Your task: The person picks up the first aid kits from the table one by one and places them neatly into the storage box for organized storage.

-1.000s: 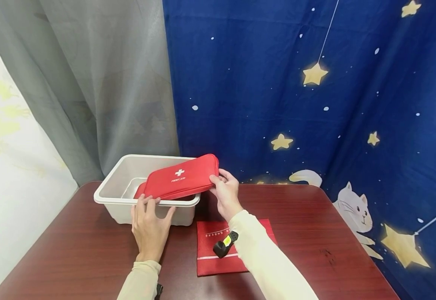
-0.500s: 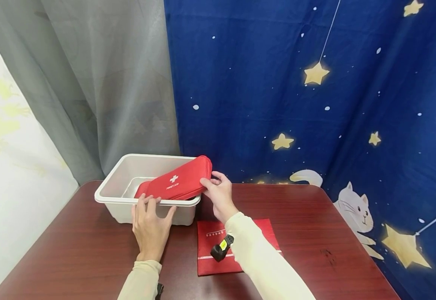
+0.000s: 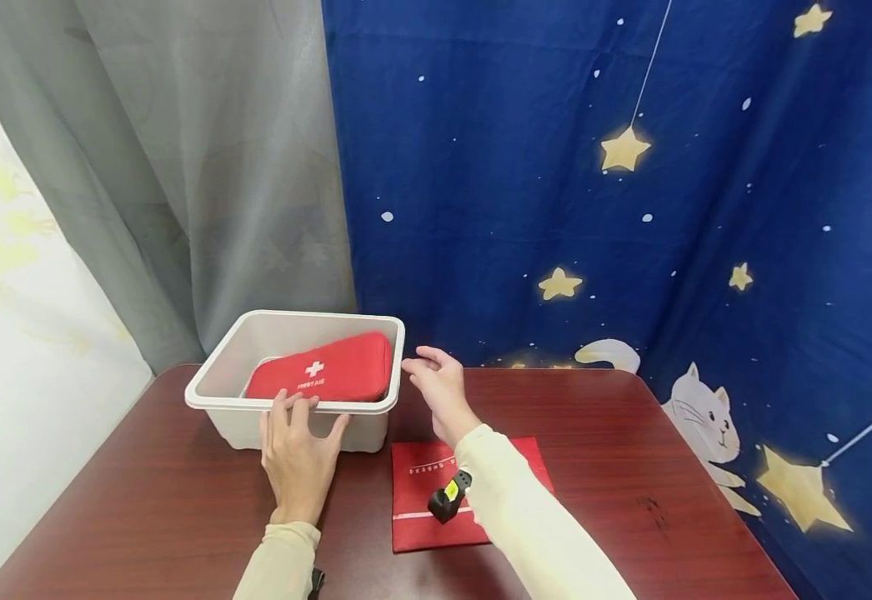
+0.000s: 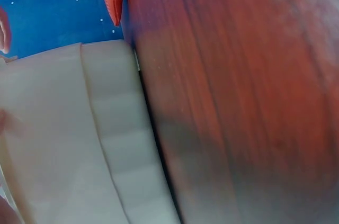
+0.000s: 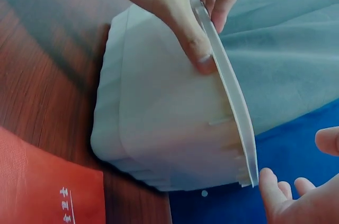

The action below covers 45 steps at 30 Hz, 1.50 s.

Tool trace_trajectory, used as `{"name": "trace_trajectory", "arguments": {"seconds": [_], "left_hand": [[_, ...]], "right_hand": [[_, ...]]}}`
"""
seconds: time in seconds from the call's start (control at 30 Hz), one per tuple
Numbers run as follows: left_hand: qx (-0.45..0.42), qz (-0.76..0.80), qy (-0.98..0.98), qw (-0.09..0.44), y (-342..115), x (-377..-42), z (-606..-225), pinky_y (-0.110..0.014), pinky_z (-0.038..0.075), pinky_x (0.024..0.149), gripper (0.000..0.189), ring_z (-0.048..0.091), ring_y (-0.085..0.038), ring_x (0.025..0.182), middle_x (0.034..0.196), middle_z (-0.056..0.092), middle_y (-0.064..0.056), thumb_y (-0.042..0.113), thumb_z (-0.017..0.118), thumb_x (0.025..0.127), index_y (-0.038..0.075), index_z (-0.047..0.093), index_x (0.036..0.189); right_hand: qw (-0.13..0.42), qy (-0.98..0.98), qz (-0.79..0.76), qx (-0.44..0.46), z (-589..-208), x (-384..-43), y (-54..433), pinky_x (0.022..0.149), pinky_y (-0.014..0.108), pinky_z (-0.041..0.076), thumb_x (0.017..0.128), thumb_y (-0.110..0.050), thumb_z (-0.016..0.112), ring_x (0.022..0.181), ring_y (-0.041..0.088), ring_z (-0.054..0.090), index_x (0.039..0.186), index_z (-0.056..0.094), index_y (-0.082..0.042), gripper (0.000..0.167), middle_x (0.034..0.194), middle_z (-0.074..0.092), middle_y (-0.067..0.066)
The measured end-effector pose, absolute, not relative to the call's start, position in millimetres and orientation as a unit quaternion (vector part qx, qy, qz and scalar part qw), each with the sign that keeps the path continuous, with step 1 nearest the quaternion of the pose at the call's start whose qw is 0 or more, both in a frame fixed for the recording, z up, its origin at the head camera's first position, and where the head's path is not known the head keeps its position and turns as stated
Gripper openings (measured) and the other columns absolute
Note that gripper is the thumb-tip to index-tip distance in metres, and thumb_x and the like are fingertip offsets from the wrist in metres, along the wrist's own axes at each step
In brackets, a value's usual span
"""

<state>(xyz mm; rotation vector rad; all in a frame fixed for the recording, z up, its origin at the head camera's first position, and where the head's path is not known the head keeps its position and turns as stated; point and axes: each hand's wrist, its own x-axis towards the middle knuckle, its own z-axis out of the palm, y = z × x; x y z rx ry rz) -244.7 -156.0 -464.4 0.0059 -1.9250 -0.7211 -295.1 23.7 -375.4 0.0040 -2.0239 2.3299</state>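
A red first aid pouch (image 3: 331,371) with a white cross lies inside the white plastic bin (image 3: 398,367), its right end higher against the bin's right side. My left hand (image 3: 299,462) grips the bin's near rim, fingers over the edge and thumb on the outer wall. The right wrist view also shows this left hand (image 5: 175,7) pinching the rim. My right hand (image 3: 439,387) holds nothing and hovers just off the bin's right rim, thumb and fingers spread apart in the right wrist view. Whatever lies under the pouch is hidden.
A flat red cloth-like piece (image 3: 421,492) with white lettering and a white stripe lies on the dark wooden table (image 3: 593,467), right of the bin, partly under my right forearm. Grey and blue starry curtains (image 3: 481,167) hang behind the table.
The first aid pouch has gone down from the bin's rim to inside it. My right hand has let go of the pouch's right end. The left hand has stayed on the rim.
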Motion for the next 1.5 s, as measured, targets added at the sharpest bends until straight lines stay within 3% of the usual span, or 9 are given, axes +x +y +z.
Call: {"name": "trace_trajectory", "arguments": {"seconds": [0.43, 0.7, 0.97, 1.07, 1.2, 1.4, 1.5], "left_hand": [[0.001, -0.3, -0.8, 0.519, -155.6, -243.9, -463.6, -0.059, 0.033, 0.108, 0.048, 0.052, -0.04, 0.124, 0.111, 0.06, -0.023, 0.012, 0.094, 0.062, -0.001, 0.065, 0.098], [0.002, -0.301, -0.802, 0.517, -156.3, -244.2, -461.7, -0.058, 0.034, 0.108, 0.047, 0.052, -0.04, 0.124, 0.112, 0.06, -0.023, 0.012, 0.094, 0.063, -0.002, 0.065, 0.098], [0.004, -0.302, -0.801, 0.517, -156.9, -244.2, -462.8, -0.059, 0.032, 0.11, 0.048, 0.052, -0.04, 0.124, 0.112, 0.06, -0.023, 0.012, 0.094, 0.063, -0.002, 0.065, 0.098], [0.002, -0.3, -0.802, 0.516, -156.5, -245.3, -463.3, -0.059, 0.032, 0.11, 0.049, 0.053, -0.04, 0.124, 0.112, 0.06, -0.023, 0.013, 0.095, 0.063, -0.002, 0.065, 0.099], [-0.003, -0.298, -0.802, 0.517, -155.7, -247.1, -462.9, -0.059, 0.033, 0.109, 0.049, 0.053, -0.041, 0.122, 0.111, 0.06, -0.022, 0.013, 0.095, 0.062, -0.002, 0.065, 0.098], [-0.002, -0.295, -0.803, 0.518, -156.3, -246.8, -462.7, -0.059, 0.034, 0.108, 0.049, 0.053, -0.04, 0.121, 0.111, 0.06, -0.023, 0.014, 0.095, 0.062, -0.002, 0.065, 0.098], [0.0, -0.295, -0.805, 0.516, -157.2, -246.0, -462.9, -0.058, 0.034, 0.108, 0.049, 0.053, -0.04, 0.122, 0.112, 0.06, -0.023, 0.014, 0.094, 0.063, -0.002, 0.065, 0.098]], "right_hand": [[0.036, -0.663, 0.747, -0.027, -395.2, -304.2, 64.2, 0.09, 0.04, 0.055, 0.088, 0.0, 0.067, 0.084, 0.015, 0.07, 0.124, 0.057, 0.008, 0.038, 0.101, 0.07, 0.017], [0.04, -0.696, 0.716, -0.041, -405.0, -311.2, 89.8, 0.095, 0.046, 0.052, 0.087, -0.002, 0.069, 0.081, 0.015, 0.067, 0.126, 0.056, 0.007, 0.042, 0.105, 0.068, 0.02], [0.043, -0.725, 0.686, -0.051, -420.0, -315.7, 118.1, 0.086, 0.037, 0.057, 0.087, -0.003, 0.069, 0.077, 0.012, 0.066, 0.127, 0.054, 0.009, 0.045, 0.101, 0.067, 0.019], [0.033, -0.727, 0.683, -0.063, -427.0, -315.2, 130.3, 0.088, 0.04, 0.057, 0.087, -0.004, 0.069, 0.077, 0.011, 0.066, 0.129, 0.052, 0.008, 0.047, 0.102, 0.067, 0.019], [0.026, -0.732, 0.677, -0.072, -438.6, -314.2, 147.0, 0.096, 0.049, 0.051, 0.087, -0.004, 0.069, 0.08, 0.015, 0.067, 0.132, 0.049, 0.009, 0.051, 0.105, 0.067, 0.021], [0.034, -0.778, 0.622, -0.081, -449.9, -311.3, 164.5, 0.094, 0.046, 0.052, 0.086, -0.008, 0.07, 0.099, 0.035, 0.064, 0.135, 0.05, 0.007, 0.055, 0.11, 0.061, 0.023], [0.031, -0.792, 0.603, -0.087, -453.5, -310.6, 171.3, 0.098, 0.046, 0.049, 0.086, -0.011, 0.07, 0.108, 0.038, 0.059, 0.137, 0.049, 0.005, 0.057, 0.118, 0.058, 0.027]]}}
